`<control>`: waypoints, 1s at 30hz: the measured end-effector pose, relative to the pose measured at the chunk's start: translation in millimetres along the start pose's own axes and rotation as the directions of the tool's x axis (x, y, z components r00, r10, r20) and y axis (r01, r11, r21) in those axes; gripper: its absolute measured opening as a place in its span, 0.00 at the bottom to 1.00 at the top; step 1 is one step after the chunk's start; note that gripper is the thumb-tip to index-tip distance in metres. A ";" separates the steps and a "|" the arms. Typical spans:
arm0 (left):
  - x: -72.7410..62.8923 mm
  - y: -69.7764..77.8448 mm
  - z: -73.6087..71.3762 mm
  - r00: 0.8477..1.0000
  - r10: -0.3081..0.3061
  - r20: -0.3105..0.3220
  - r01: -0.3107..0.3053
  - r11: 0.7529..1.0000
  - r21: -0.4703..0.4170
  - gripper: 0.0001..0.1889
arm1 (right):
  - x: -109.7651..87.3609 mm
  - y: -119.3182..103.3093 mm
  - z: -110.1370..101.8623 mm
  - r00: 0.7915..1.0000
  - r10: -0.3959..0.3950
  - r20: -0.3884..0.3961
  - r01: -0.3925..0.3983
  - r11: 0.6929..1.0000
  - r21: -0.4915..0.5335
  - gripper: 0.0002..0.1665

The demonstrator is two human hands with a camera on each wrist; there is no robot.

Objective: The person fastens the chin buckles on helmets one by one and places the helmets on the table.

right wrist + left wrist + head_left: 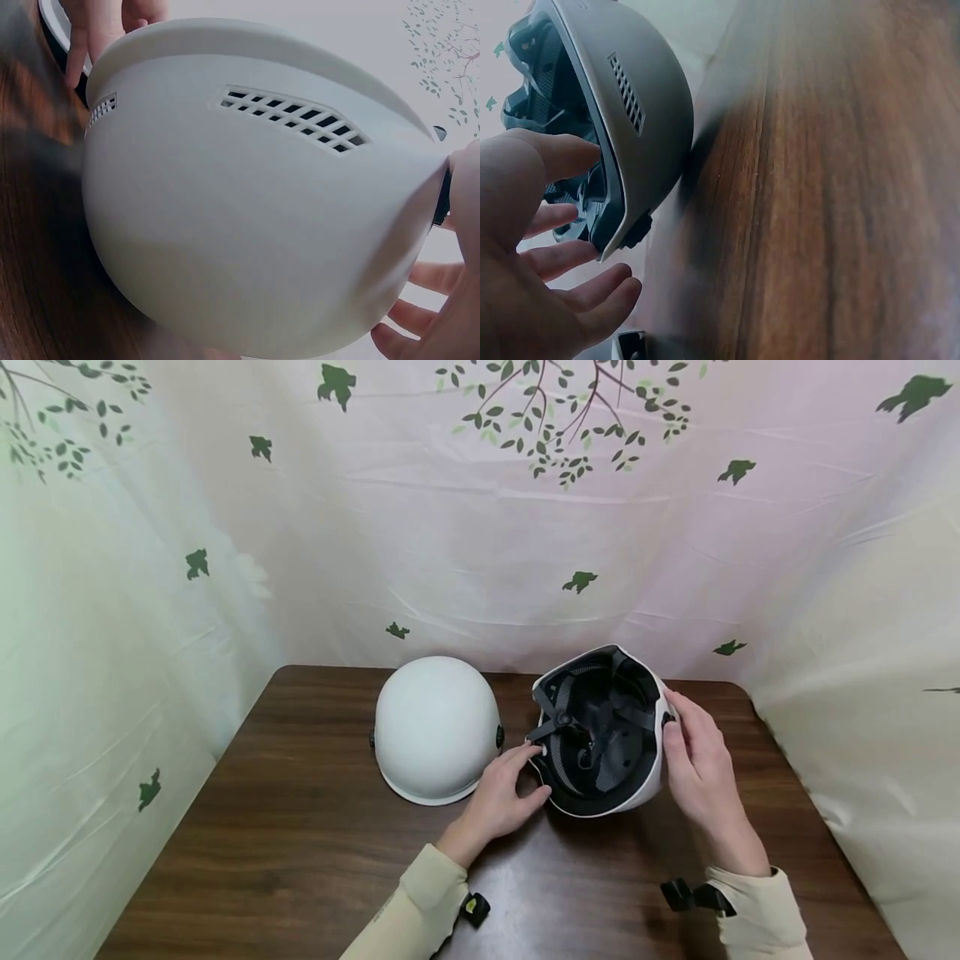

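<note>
A white helmet (651, 783) lies tipped on the table with its opening toward me, showing black padding, straps and buckles. My right hand (699, 760) holds its right side, thumb by the rim and fingers on the outer shell. At the left rim, my left hand (498, 802) touches the edge with loosely bent, spread fingers. Seen from the left wrist, that hand (547, 247) has its thumb over the rim, near a vent grille (627, 94). A second white helmet (437, 727) sits dome up just left of my left hand, with black side knobs.
Both helmets are near the far edge of the dark wooden table (285, 827). Behind and beside it hangs a pale curtain (487, 543) printed with leaves and birds. Black straps (697, 897) circle my sleeved wrists.
</note>
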State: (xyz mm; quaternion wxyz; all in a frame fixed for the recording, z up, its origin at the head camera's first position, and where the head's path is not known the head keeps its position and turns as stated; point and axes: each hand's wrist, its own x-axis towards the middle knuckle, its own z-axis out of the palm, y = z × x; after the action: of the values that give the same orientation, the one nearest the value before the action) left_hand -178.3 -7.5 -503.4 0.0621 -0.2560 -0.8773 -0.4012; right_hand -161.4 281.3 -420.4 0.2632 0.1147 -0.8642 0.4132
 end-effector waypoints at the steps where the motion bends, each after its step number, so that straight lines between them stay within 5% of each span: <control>1: 1.0 0.0 0.5 1.000 -0.003 0.006 0.003 1.000 -0.002 0.31 | 0.3 0.1 0.2 1.000 -0.002 0.000 0.002 1.000 -0.001 0.28; 18: 5.9 -1.6 11.0 0.992 -0.049 0.114 0.048 0.999 0.016 0.34 | 2.5 -1.5 1.5 1.000 -0.005 0.012 0.005 1.000 -0.013 0.27; 30: 17.0 0.4 -4.8 0.987 -0.069 0.144 0.067 0.998 0.021 0.36 | 2.7 -2.6 0.7 1.000 0.006 0.011 -0.006 1.000 -0.007 0.26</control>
State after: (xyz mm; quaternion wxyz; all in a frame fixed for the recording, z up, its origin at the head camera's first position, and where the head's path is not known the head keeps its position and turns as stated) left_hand -193.2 -4.0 -494.6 -0.0133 -0.2539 -0.8908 -0.3766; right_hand -162.8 279.2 -417.6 0.2576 0.1133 -0.8674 0.4104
